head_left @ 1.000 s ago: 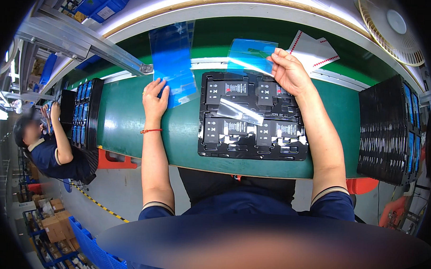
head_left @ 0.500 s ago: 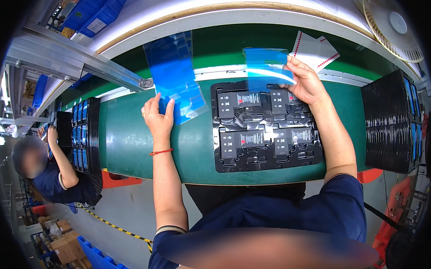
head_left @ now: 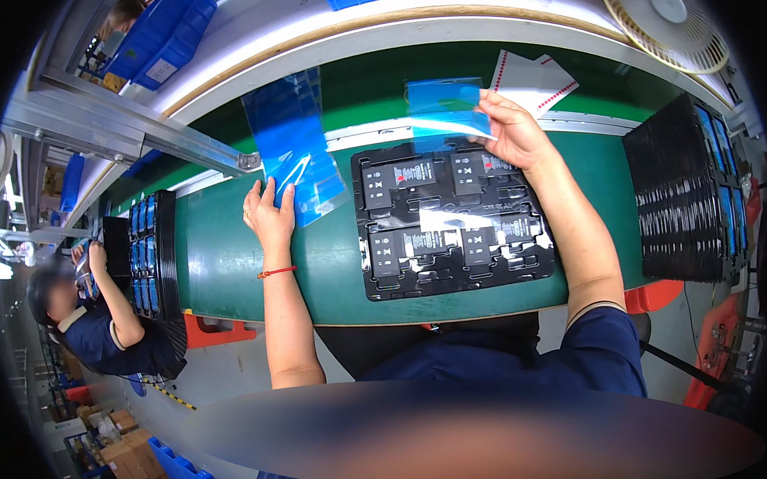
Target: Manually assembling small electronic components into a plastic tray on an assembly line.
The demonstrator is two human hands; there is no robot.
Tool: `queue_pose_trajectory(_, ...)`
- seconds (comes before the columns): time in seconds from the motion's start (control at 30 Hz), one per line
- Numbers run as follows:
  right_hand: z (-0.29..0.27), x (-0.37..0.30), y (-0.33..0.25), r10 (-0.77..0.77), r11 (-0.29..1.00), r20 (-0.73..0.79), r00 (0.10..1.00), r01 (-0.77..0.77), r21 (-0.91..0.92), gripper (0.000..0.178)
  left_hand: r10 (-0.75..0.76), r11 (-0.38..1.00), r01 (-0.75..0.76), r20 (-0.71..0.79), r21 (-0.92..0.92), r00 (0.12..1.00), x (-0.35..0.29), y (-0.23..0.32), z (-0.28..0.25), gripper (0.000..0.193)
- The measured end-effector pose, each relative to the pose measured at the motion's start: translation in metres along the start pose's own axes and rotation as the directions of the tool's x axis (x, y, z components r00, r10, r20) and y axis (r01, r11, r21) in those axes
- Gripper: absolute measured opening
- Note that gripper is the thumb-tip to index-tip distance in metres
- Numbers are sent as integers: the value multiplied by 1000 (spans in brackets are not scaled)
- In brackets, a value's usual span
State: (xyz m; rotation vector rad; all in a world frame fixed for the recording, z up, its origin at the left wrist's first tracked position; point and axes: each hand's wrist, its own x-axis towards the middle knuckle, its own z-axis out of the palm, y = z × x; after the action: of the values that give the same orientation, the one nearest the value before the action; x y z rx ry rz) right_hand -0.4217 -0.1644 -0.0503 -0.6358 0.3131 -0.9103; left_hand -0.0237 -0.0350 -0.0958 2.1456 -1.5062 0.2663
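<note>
A sheet of blue plastic film (head_left: pixel 443 102) hangs from my right hand (head_left: pixel 520 136), which pinches its right edge between thumb and fingers. The sheet is raised over the far edge of a black plastic tray (head_left: pixel 449 286). Flat black batteries (head_left: pixel 403 243) with white print lie in the tray's pockets, some partly covered by the film and my right hand. To the left, my left hand (head_left: pixel 270 223) has its fingers and thumb spread, fingertips at the lower left of a loose pile of blue film sheets (head_left: pixel 286 126).
Tall stacks of black trays with blue pieces stand on the green bench at right (head_left: pixel 680 199) and left (head_left: pixel 155 248). White cards with red marks (head_left: pixel 528 80) lie beyond the tray. A metal beam (head_left: pixel 151 126) juts in. A co-worker (head_left: pixel 102 314) sits far left.
The whole view has shifted slightly, moving most things left in the picture. My right hand still pinches the film sheet; my left hand stays at the pile with fingers spread.
</note>
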Motion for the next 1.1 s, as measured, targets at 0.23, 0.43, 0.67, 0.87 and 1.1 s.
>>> queue_pose_trajectory(0.23,5,-3,-1,12,1000,-36,999,-13,-21,16,12,999,-14,-42,-52,999,-1,-6,3,34)
queue_pose_trajectory(0.43,-7,-1,-1,4,1000,52,999,-4,11,18,-2,989,-7,-59,-151,998,7,-5,3,33)
queue_pose_trajectory(0.67,-4,-3,0,21,999,-7,1000,-21,-50,20,-259,932,239,-39,-272,965,10,-9,-3,46)
queue_pose_trajectory(0.87,3,-5,-6,45,996,-53,998,-49,-70,22,-274,913,227,-95,-340,957,9,-11,2,61)
queue_pose_trajectory(1.1,4,1,-3,5,987,-166,986,-32,-157,24,-236,899,151,-165,-412,958,9,-12,0,58)
